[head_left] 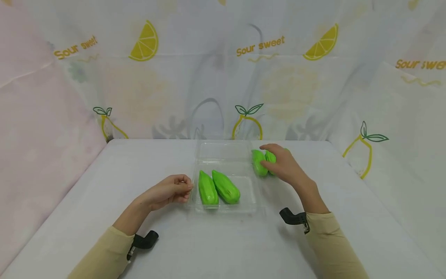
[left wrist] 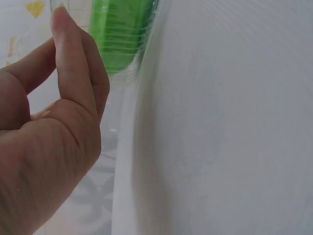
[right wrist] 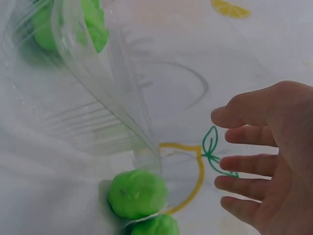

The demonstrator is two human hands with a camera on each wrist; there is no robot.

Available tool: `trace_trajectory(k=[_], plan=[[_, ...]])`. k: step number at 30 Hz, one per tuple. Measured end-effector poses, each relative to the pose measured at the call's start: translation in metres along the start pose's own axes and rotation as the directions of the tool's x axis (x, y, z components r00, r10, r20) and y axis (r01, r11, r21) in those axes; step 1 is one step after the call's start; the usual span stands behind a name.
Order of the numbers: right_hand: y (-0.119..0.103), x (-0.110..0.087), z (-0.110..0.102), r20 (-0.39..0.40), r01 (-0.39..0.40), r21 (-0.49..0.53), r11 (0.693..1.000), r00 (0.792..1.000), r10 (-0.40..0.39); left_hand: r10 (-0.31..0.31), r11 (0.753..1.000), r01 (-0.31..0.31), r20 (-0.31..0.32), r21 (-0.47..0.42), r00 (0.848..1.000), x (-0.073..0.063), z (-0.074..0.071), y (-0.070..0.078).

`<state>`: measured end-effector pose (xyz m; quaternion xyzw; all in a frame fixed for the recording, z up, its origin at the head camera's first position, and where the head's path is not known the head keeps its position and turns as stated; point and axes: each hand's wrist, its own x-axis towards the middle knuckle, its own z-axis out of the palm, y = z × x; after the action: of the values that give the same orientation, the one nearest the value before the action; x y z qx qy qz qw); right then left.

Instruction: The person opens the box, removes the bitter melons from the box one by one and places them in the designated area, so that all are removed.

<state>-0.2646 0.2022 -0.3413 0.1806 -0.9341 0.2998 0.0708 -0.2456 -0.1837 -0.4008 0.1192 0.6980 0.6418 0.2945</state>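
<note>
Sleeves, right grip — near vegetables (green), clear box

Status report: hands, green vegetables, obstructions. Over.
Left hand at left edge of clear container, grip unclear. Right hand open, near loose green vegetables. Two green vegetables inside container. Lid open, nothing seen blocking.

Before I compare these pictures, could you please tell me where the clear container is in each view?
Head: the clear container is in the middle, just below the picture's centre.
Left wrist: the clear container is at the top edge, left of centre, partly cut off.
Right wrist: the clear container is at upper left, also partly cut off.
Shared landmark: green vegetable inside it.
</note>
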Motion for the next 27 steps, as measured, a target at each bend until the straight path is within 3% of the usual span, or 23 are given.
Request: trace_trajectory(k=[5,17,27], plan=[[-0.014,0.0,0.004,0.04,0.044,-0.013,0.999,0.998,-0.044,0.015,1.0,-0.015,0.009,-0.001,1.0,-0.001,-0.001,0.0],[-0.035,-0.004,0.025,0.175,0.036,0.009,0.999,0.984,-0.038,0.004,1.0,-0.004,-0.002,-0.003,1.0,0.0,0.0,-0.001],[-0.047,-0.008,0.04,0.275,0.066,0.06,0.996,0.958,-0.08,0.0,1.0,0.0,0.006,0.001,1.0,-0.001,0.0,0.001]])
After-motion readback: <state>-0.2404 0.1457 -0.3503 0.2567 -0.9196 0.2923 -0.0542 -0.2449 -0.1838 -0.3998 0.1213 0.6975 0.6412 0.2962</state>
